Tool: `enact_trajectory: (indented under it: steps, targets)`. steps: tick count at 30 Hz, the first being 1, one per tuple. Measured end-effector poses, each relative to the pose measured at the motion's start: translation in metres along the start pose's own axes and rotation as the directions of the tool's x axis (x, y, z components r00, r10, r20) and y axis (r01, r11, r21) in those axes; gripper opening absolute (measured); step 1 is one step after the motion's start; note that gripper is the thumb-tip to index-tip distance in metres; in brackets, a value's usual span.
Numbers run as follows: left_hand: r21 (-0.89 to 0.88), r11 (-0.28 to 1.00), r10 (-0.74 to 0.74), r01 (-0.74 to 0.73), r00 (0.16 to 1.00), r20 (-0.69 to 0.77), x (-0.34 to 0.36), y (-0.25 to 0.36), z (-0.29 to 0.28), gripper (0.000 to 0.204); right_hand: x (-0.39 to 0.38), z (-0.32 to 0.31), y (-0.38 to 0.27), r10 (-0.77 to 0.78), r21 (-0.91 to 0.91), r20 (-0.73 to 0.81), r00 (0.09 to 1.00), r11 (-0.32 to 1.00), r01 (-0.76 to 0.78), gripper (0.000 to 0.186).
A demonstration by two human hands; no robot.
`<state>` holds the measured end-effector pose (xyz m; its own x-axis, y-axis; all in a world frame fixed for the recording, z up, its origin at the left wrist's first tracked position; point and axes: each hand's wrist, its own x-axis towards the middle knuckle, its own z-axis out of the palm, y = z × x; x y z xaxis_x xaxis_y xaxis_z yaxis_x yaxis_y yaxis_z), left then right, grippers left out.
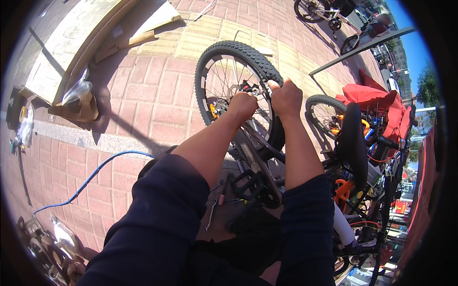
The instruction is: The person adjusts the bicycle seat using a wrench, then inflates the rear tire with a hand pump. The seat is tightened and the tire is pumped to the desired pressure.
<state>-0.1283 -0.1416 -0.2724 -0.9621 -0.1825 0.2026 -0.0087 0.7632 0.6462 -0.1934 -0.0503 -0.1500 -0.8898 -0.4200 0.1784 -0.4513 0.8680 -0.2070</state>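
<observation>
A bicycle wheel (207, 78) with a knobby black tyre stands ahead of me, an orange reflector (213, 111) among its spokes. My left hand (244, 106) is closed in front of the spokes, close to a red part (246, 87) near the hub. To its right, my right hand (287, 97) makes a fist beside the tyre, thumb upward. Something small and pale shows at its inner side. What either hand grips is hidden by the fingers. Below the hands run dark frame tubes (255, 157) and a black pedal (250, 185).
A spanner (210, 215) and other tools lie on the ground by the pedal. At right stands another bicycle with a black saddle (352, 143) and red cloth (369, 100) behind it. A blue hose (95, 172) crosses the paving at left, below a long cardboard box (64, 47).
</observation>
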Motion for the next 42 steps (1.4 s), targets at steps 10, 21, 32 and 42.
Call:
enact_trajectory:
  steps: [10,21,32,42]
  targets:
    - [-0.007,1.0,-0.008,0.008,0.999,-0.049,0.003,0.002,0.005,0.016,0.0,0.001,0.006,-0.054,0.017,0.069,0.996,0.998,0.053,0.055]
    - [-0.076,0.994,-0.073,0.077,0.996,0.056,0.001,0.001,-0.004,0.021,0.026,-0.041,-0.012,-0.054,-0.133,0.379,0.924,0.985,0.113,0.054]
    - [-0.121,0.988,-0.089,0.092,0.996,0.031,0.001,0.001,0.007,0.013,0.028,-0.02,-0.007,-0.09,-0.246,0.253,0.963,0.957,0.154,0.046]
    - [0.104,0.994,0.05,-0.045,0.998,-0.041,0.001,0.007,0.009,0.014,0.023,-0.025,-0.012,-0.074,-0.255,0.247,0.966,0.957,0.138,0.047]
